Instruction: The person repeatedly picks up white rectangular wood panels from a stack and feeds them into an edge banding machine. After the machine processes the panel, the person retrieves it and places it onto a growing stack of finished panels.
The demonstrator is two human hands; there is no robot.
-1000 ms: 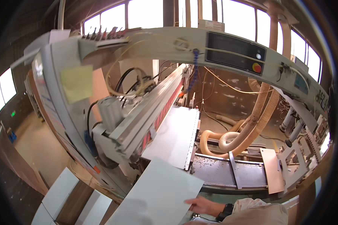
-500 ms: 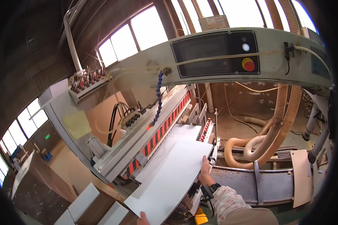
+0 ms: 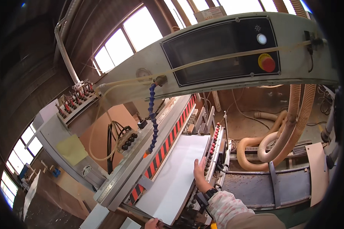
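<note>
Against the white board's (image 3: 176,168) right long edge with the right hand (image 3: 202,178), fingers stretched forward, thumb apart, not clamped. At the board's near end with the left hand (image 3: 152,224), mostly out of view, grip impossible to tell. Leftward from the right hand to the board, lying flat, long axis running forward and rightward; right hand nearer its middle. Left of the board, a red-and-black striped strip (image 3: 166,146); right, red knobs (image 3: 215,139); farther right, tan ducting (image 3: 242,152).
</note>
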